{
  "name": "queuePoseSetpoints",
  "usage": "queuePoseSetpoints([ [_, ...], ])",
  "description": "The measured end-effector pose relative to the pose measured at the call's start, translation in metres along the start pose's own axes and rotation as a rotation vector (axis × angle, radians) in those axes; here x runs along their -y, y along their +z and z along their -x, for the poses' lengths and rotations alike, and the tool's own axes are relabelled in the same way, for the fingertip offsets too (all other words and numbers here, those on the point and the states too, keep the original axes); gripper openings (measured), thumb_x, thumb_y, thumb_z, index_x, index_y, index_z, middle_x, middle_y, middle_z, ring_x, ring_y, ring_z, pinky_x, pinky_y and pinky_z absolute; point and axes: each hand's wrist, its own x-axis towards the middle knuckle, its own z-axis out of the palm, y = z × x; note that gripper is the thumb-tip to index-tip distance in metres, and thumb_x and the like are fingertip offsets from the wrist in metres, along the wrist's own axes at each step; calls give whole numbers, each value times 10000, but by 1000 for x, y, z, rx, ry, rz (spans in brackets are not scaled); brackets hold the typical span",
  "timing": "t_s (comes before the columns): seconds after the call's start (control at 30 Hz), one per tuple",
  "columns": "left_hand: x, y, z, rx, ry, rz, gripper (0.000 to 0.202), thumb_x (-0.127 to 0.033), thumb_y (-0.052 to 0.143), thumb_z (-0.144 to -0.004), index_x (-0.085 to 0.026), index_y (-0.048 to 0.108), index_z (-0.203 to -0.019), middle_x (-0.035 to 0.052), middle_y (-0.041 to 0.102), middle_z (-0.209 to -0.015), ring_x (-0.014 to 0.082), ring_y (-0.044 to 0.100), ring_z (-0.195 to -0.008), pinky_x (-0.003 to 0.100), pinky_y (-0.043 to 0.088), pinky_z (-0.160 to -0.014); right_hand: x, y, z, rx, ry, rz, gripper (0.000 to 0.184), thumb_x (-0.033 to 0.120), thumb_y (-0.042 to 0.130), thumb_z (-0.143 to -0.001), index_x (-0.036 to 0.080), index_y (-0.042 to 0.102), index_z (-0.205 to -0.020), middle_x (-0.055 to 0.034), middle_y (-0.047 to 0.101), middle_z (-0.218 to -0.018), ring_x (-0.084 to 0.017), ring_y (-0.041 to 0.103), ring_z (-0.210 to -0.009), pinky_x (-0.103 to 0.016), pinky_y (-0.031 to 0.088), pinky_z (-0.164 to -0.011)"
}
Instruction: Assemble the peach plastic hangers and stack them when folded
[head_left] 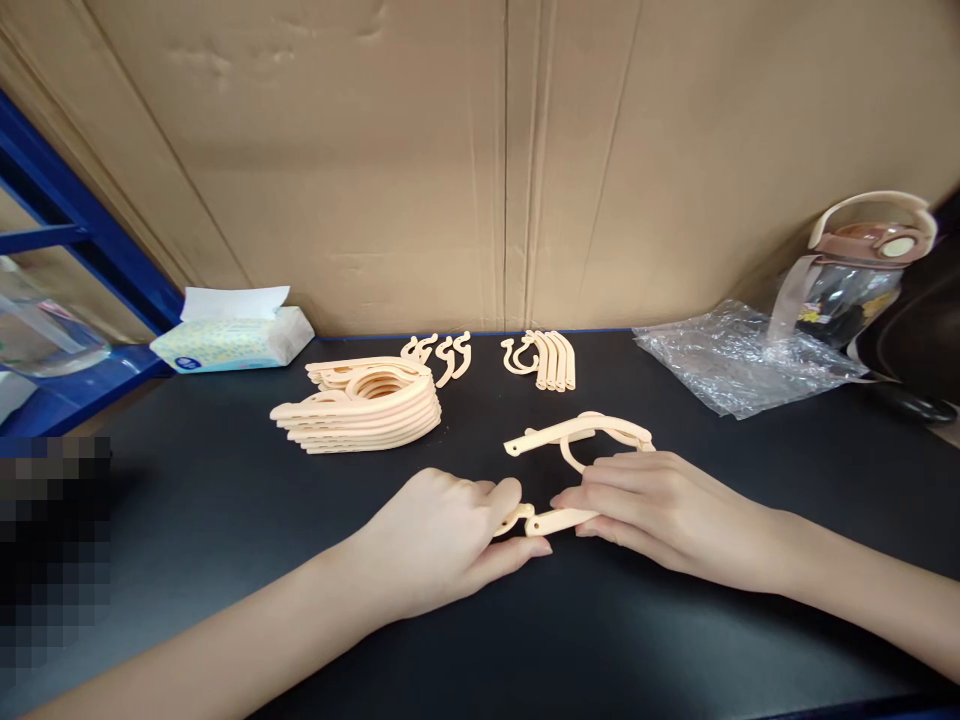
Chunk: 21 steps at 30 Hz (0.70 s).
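Observation:
My left hand [450, 535] is closed, thumb and fingers pinching a small curved cream plastic hook [516, 516]. Its end meets the tip of a cream plastic hanger arm [553, 521] that my right hand [660, 515] grips between thumb and fingers. Just behind my right fingers lies a cream hanger frame [589, 428] with a ring-like curve, partly covered by the hand; whether it joins the held arm I cannot tell. To the left, folded cream hangers [367, 420] are piled in a neat stack.
At the back of the black table [465, 640] are several loose hooks [454, 355] and curved arms [556, 360]. A tissue pack [232, 338] sits back left by a blue metal frame [90, 230]. Back right are crumpled clear plastic [731, 360] and a drinking bottle [855, 285]. Cardboard [375, 160] stands behind.

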Motion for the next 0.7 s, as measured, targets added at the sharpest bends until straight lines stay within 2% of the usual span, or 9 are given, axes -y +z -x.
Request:
queuePoseSetpoints([
  [0.2, 0, -1, 1, 17, 14, 32, 363, -485, 395, -987, -194, 433, -775, -3, 628, -663, 190, 620, -540, 255, 243, -450, 0, -1, 2, 2, -9, -9, 226, 241, 419, -1001, 165, 610, -1096, -20, 632, -801, -147, 575, -700, -269, 426, -647],
  [0.37, 1, -1, 2, 10, 80, 55, 337, -447, 390, -998, -195, 430, -777, -15, 606, -647, 172, 602, -532, 261, 255, -453, 2, -2, 2, 19, -20, -36, 234, 244, 396, -1011, 171, 598, -1103, -16, 636, -817, -144, 570, -718, -269, 423, -660],
  [0.7, -1, -1, 3, 18, 116, 84, 263, -357, 391, -1001, -200, 422, -792, -33, 592, -643, 155, 559, -491, 274, 248, -440, 3, -1, 1, -3, -22, -30, 238, 246, 398, -1012, 172, 607, -1096, -12, 635, -808, -132, 571, -705, -264, 430, -642],
])
